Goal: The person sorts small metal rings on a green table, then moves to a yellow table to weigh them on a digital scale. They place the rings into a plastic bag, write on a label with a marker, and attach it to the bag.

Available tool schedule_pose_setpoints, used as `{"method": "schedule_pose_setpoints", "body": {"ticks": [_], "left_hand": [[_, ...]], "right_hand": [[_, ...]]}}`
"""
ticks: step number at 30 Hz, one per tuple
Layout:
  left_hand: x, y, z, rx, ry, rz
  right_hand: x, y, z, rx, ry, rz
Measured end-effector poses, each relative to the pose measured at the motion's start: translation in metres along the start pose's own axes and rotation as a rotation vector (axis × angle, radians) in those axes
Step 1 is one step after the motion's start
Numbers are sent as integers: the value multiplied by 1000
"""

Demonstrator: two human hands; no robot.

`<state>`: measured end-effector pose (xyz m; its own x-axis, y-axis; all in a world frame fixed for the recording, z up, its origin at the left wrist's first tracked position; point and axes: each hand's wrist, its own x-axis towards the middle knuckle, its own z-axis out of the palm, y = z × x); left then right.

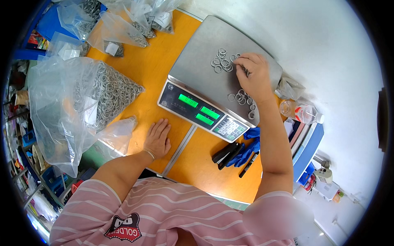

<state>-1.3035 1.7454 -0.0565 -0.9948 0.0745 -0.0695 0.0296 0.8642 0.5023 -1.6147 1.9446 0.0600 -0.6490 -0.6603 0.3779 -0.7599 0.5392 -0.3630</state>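
Small metal rings (222,62) lie in a loose group on the grey pan of a counting scale (205,45). A second cluster of rings (242,97) sits nearer the pan's lower right edge. Above the pan my right hand (255,76) is bent, thumb and fingers curled in around a few rings that partly show between them; the palm side is hidden. My left hand (157,137) rests palm down on the orange table (176,125), fingers stretched out and holding nothing, just left of the scale's lit green displays (207,112).
A large clear bag of metal rings (117,88) lies left of the scale, with smaller filled bags (139,33) behind it. A black stapler (227,155), blue gloves (249,151) and a marker (248,165) lie below the keypad. A plastic bottle (301,112) stands by the wall.
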Motion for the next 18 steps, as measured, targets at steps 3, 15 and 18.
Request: {"method": "schedule_pose_setpoints", "body": {"ticks": [3, 15, 18], "left_hand": [[-1, -1, 1, 2, 3, -4], [0, 0, 0, -13, 22, 2], [1, 0, 0, -9, 18, 8]], "right_hand": [[1, -15, 2, -66, -16, 31], [6, -1, 7, -128, 86, 28], [3, 6, 14, -110, 57, -57]]}}
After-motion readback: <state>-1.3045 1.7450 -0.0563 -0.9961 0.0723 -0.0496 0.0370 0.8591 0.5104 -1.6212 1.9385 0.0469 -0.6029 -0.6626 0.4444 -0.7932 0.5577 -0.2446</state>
